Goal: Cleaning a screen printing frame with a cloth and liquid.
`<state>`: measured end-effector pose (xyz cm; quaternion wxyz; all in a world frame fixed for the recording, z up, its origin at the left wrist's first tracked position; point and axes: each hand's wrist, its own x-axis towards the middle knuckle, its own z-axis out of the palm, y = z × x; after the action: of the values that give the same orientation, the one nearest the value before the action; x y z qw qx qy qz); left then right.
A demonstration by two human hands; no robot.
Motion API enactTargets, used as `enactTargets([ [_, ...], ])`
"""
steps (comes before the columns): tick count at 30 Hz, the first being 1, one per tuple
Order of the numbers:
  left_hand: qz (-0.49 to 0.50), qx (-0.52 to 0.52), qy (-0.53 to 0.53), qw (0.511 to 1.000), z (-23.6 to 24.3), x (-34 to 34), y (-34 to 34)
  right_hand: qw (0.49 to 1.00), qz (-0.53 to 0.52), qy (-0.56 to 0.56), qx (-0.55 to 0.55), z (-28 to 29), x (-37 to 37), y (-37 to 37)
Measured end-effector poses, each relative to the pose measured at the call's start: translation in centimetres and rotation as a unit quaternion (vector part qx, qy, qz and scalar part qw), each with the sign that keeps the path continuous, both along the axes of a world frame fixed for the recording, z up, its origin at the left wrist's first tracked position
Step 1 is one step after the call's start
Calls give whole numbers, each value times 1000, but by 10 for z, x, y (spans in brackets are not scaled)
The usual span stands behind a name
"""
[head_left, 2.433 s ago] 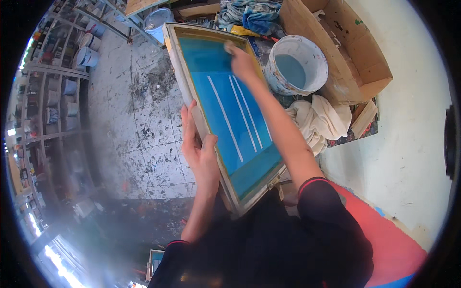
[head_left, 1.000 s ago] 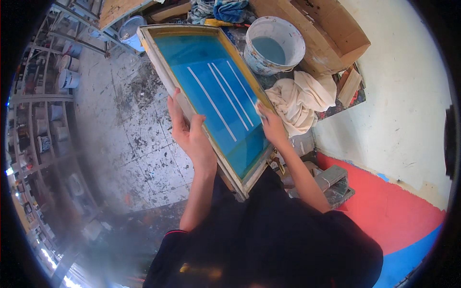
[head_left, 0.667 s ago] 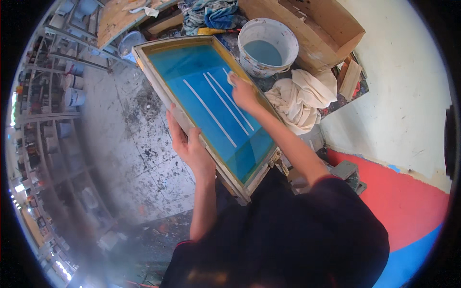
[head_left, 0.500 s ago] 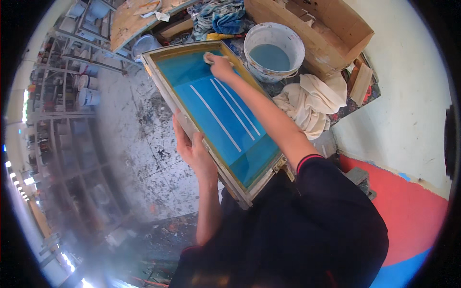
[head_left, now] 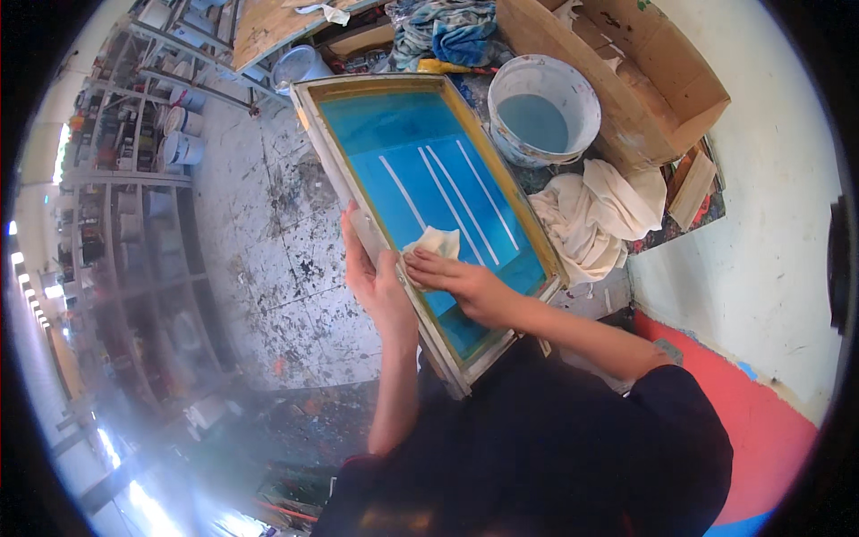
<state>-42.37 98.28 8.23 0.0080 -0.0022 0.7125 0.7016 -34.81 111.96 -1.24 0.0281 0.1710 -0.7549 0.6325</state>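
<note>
A framed printing screen [head_left: 394, 134] with a blue mesh and several pale stripes is tilted in front of me. My left hand [head_left: 380, 282] grips its left frame rail, thumb on top and fingers around the outer side. Under my right hand [head_left: 461, 282] a crumpled off-white cloth [head_left: 436, 243] is pressed against the mesh, close to the left rail and near my left hand. The cloth and fingers cover the lower part of the stripes on that side.
Right of the screen stands a white bucket [head_left: 586, 98] with cloudy bluish liquid. Cream cloth [head_left: 582, 215] lies heaped below it, beside a cardboard box [head_left: 662, 80]. Blue-stained rags [head_left: 461, 36] sit at the back. Shelves [head_left: 134, 179] line the left, past a paint-spattered floor [head_left: 250, 242].
My right hand has moved with the cloth from the screen's far end down to its lower left side. My left hand keeps its hold on the frame. The view has shifted slightly.
</note>
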Motion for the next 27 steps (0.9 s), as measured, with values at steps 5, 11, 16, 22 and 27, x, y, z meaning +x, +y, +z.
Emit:
enactTargets([
  [5, -8, -35, -2, 999, -11, -4, -4, 983, -96, 146, 63, -32, -139, -7],
  [11, -22, -26, 16, 999, 8, -4, 15, 972, -175, 130, 87, -18, -323, 12],
  [16, -2, -43, 10, 999, 10, -6, 16, 982, -145, 104, 67, -30, -281, -3],
  [22, 10, -38, 1, 999, 0, -6, 7, 999, 8, -26, 44, 11, 14, 8],
  [27, 27, -21, 23, 999, -4, -7, 8, 994, 44, -66, 75, 33, 83, 23],
])
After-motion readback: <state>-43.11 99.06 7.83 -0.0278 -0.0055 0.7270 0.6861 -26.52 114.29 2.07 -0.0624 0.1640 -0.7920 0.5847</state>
